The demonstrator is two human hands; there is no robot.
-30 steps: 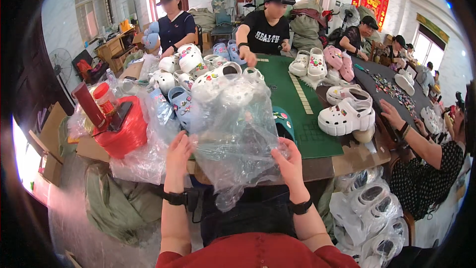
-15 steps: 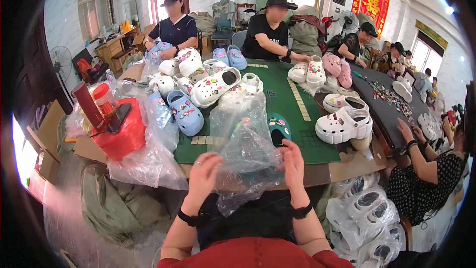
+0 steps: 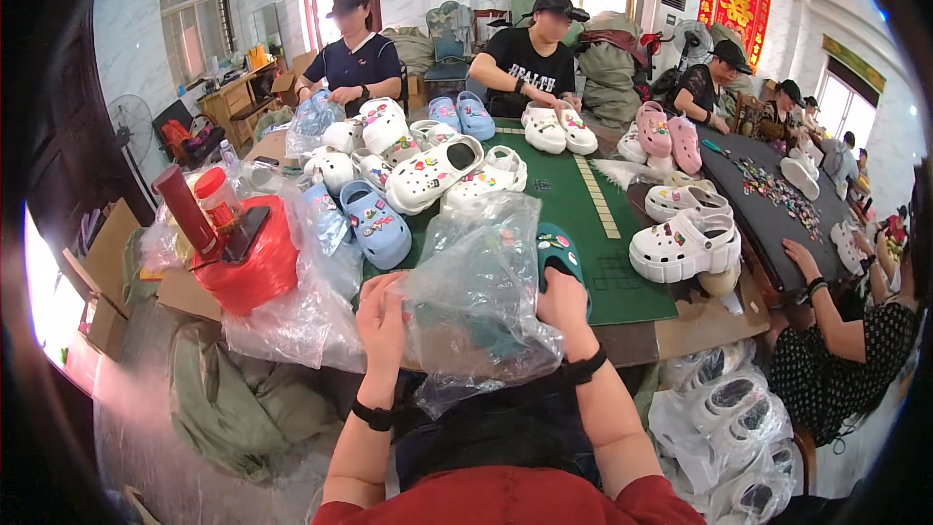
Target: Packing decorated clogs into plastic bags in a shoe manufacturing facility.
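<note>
In front of me a clear plastic bag (image 3: 476, 277) hangs over the table's near edge. My left hand (image 3: 382, 316) is closed on the bag's left side, its fingertips partly behind the film. My right hand (image 3: 564, 303) has its fingers inside the opening of a dark green clog (image 3: 557, 248) decorated with charms, gripping it just right of the bag. Something green shows dimly through the lower part of the plastic. White clogs with charms (image 3: 432, 175) and a blue clog (image 3: 375, 224) are heaped beyond the bag.
To the left stand a red plastic bundle (image 3: 248, 267), a red-lidded jar (image 3: 216, 196) and a phone (image 3: 245, 233). White clogs (image 3: 685, 245) sit at right; bagged clogs (image 3: 724, 408) lie below them. Co-workers handle clogs across the green table (image 3: 622, 294).
My right hand has moved onto the green clog and taken hold of it. My left hand has shifted slightly left and up with the bag. Across the table, a co-worker has moved a white clog pair leftward.
</note>
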